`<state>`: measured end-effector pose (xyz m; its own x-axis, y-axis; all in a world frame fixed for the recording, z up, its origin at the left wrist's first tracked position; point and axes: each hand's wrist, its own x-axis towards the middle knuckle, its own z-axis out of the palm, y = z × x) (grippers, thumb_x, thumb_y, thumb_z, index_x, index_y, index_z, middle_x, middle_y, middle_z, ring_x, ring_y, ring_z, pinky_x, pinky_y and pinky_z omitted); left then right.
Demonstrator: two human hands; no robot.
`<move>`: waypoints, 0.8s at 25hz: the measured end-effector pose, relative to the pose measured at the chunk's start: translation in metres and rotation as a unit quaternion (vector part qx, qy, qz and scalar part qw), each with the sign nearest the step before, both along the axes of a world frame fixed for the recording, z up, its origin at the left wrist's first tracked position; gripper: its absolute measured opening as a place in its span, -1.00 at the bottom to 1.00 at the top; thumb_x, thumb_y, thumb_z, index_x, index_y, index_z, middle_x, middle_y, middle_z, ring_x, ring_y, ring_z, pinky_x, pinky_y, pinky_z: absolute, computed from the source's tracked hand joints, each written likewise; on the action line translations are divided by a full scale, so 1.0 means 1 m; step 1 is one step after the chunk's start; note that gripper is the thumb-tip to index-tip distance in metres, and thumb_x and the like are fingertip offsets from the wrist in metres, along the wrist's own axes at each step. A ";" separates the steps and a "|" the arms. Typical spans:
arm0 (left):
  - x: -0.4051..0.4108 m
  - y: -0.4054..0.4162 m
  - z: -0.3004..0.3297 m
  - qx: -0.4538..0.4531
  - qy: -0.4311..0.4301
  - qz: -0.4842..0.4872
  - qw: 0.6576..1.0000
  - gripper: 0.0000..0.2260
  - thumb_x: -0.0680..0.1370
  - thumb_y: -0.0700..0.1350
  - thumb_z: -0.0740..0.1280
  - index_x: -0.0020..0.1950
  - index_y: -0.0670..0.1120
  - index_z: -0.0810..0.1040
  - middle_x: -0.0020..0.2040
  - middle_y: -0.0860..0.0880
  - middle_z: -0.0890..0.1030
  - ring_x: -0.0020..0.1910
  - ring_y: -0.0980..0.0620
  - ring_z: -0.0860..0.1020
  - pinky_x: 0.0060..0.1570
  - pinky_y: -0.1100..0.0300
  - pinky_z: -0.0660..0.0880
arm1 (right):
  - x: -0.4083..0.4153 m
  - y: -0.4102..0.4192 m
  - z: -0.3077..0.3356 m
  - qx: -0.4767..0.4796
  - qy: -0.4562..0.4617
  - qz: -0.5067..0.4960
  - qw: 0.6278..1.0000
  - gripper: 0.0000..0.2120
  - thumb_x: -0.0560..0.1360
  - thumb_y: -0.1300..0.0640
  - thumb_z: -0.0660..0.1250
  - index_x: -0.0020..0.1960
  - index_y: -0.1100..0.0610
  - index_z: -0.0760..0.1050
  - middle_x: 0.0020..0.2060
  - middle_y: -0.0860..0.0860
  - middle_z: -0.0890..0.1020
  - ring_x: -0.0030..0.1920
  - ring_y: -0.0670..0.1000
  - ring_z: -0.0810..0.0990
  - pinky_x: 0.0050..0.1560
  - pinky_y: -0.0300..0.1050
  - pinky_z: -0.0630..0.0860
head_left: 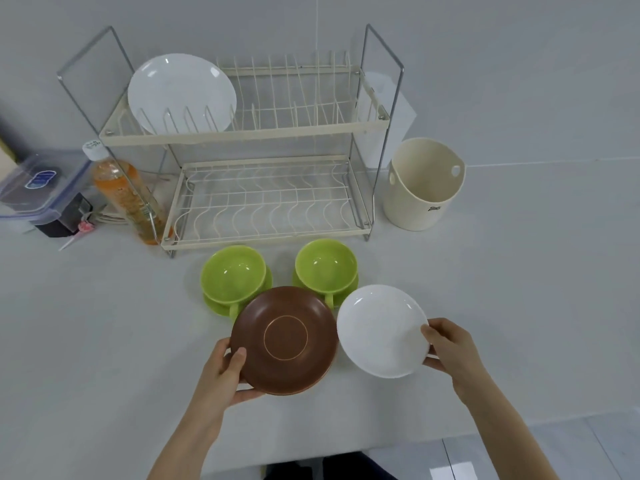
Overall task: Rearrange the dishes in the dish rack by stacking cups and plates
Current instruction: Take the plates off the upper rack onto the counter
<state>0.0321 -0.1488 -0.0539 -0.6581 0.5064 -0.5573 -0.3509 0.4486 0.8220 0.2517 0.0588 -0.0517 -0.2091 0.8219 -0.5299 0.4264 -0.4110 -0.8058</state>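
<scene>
My left hand [227, 370] grips the left rim of a brown plate [284, 339], thumb on top, held above the table near me. My right hand [450, 348] pinches the right rim of a white plate [381, 330] beside it. Behind them two green cups [232, 273] [325, 265] sit on green saucers on the table. The two-tier wire dish rack [242, 133] stands further back; one white plate [181, 91] stands upright at the left of its top tier. Its lower tier [266, 202] holds nothing.
A cream plastic bucket [424, 183] stands right of the rack. Left of the rack are an orange drink bottle [124, 192], a clear lidded box [38, 183] and small clutter. The table's near edge [346, 452] runs just below my arms.
</scene>
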 end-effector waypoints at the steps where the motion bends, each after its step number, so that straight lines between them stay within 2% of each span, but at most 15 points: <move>1: 0.001 -0.002 -0.004 -0.006 -0.004 -0.001 1.000 -0.78 0.60 -0.20 0.10 0.23 -0.19 0.38 0.14 -0.22 0.52 -0.15 -0.09 0.58 -0.41 0.21 0.63 | 0.000 0.000 -0.006 -0.003 -0.004 -0.006 1.000 -0.88 0.52 0.27 0.19 -0.01 0.25 0.49 -0.06 0.17 0.56 0.00 0.21 0.56 -0.30 -0.14 0.53; 8: 0.009 0.002 -0.018 -0.032 -0.021 -0.001 0.999 -0.77 0.60 -0.23 0.08 0.24 -0.19 0.34 0.15 -0.19 0.49 -0.21 -0.05 0.58 -0.48 0.28 0.59 | -0.008 -0.004 -0.026 -0.027 -0.012 -0.036 0.999 -0.81 0.51 0.26 0.20 0.08 0.29 0.49 0.01 0.20 0.56 0.08 0.25 0.57 -0.08 0.03 0.57; 13: 0.008 0.008 -0.023 -0.043 -0.011 0.009 0.999 -0.81 0.60 -0.24 0.10 0.20 -0.14 0.35 0.11 -0.18 0.50 -0.21 -0.11 0.59 -0.48 0.25 0.60 | -0.009 -0.003 -0.023 -0.018 -0.030 -0.018 0.999 -0.78 0.52 0.25 0.19 0.11 0.28 0.51 -0.04 0.18 0.58 -0.06 0.18 0.59 -0.04 0.05 0.59; 15: 0.004 0.011 -0.027 -0.058 0.013 0.023 0.998 -0.75 0.59 -0.23 0.12 0.26 -0.17 0.37 0.13 -0.20 0.52 -0.10 -0.23 0.59 -0.35 0.12 0.64 | -0.009 -0.002 -0.022 -0.012 -0.041 -0.010 0.999 -0.77 0.51 0.26 0.18 0.11 0.27 0.52 -0.06 0.16 0.59 -0.07 0.17 0.59 -0.03 0.04 0.59; 17: 0.002 0.012 -0.030 -0.076 0.041 0.023 0.996 -0.70 0.57 -0.23 0.15 0.30 -0.20 0.39 0.13 -0.22 0.53 0.01 -0.29 0.57 -0.09 -0.06 0.60 | -0.008 -0.002 -0.021 -0.005 -0.054 -0.001 0.999 -0.75 0.51 0.28 0.16 0.13 0.25 0.53 -0.08 0.14 0.58 -0.10 0.15 0.59 -0.04 0.00 0.59; 20: 0.001 0.013 -0.028 -0.096 0.081 0.002 0.992 -0.68 0.56 -0.25 0.17 0.32 -0.18 0.40 0.07 -0.18 0.53 0.07 -0.29 0.56 0.02 -0.10 0.56 | -0.007 -0.003 -0.021 0.008 -0.084 0.023 0.996 -0.72 0.51 0.30 0.15 0.16 0.26 0.53 -0.10 0.11 0.58 -0.12 0.13 0.58 -0.06 -0.06 0.56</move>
<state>0.0333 -0.1362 -0.0814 -0.7480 0.3992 -0.5303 -0.2236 0.6007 0.7675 0.2444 0.0562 -0.0724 -0.1562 0.8227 -0.5466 0.5736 -0.3750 -0.7283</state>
